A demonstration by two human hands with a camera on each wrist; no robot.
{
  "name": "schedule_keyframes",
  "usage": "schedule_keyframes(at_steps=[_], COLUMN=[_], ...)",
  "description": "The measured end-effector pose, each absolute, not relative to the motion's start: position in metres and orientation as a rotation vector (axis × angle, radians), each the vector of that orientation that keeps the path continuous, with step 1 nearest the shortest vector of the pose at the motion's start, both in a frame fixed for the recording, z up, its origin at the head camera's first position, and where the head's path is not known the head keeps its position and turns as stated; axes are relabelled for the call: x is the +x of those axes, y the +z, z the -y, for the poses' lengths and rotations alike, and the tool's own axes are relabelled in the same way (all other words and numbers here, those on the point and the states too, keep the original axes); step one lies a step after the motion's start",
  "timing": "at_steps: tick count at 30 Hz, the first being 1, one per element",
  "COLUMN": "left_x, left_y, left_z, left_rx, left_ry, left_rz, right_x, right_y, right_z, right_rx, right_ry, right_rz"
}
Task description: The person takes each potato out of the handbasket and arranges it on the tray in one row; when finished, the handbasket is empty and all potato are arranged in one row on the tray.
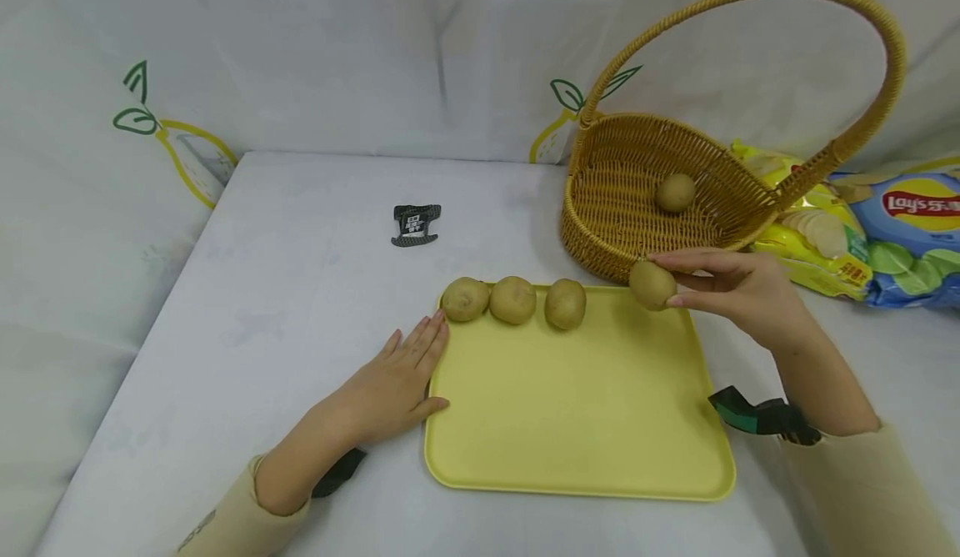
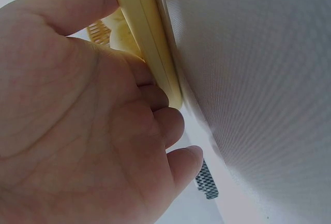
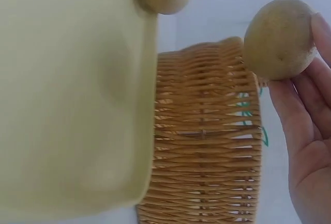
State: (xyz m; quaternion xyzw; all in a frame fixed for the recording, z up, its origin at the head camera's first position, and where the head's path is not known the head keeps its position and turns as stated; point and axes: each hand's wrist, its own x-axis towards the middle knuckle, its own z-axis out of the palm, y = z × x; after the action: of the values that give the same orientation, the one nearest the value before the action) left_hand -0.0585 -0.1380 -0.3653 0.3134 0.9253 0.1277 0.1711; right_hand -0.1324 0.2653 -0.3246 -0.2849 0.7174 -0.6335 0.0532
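My right hand pinches a potato between thumb and fingers, over the back right edge of the yellow tray. In the right wrist view that potato shows close up, with the basket's woven side behind it. Three more potatoes sit in a row along the tray's back edge, towards its left. My left hand lies with straight fingers against the tray's left rim, the thumb on the edge. Another potato lies inside the wicker basket behind the tray.
The basket's tall arched handle rises at the back right. Bags of chips, one yellow and one blue, lie right of the basket. A small black patterned piece lies on the white table behind the tray. A white cloth wall stands behind.
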Motion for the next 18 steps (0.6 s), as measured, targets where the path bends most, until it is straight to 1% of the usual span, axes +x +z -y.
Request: schedule_keyframes(at_steps=[9, 18], left_x=[-0.059, -0.06], left_y=[-0.365, -0.369], left_z=[0.138, 0.139], left_rx=[0.885, 0.888], left_ry=[0.356, 0.341], left_rz=[-2.627, -2.628], right_x=[-0.134, -0.14], right_y=[-0.339, -0.35], right_z=[-0.25, -0.232], right_rx=[-0.976, -1.091], right_ry=[-1.29, -1.102], right_rz=[-2.59, -2.7])
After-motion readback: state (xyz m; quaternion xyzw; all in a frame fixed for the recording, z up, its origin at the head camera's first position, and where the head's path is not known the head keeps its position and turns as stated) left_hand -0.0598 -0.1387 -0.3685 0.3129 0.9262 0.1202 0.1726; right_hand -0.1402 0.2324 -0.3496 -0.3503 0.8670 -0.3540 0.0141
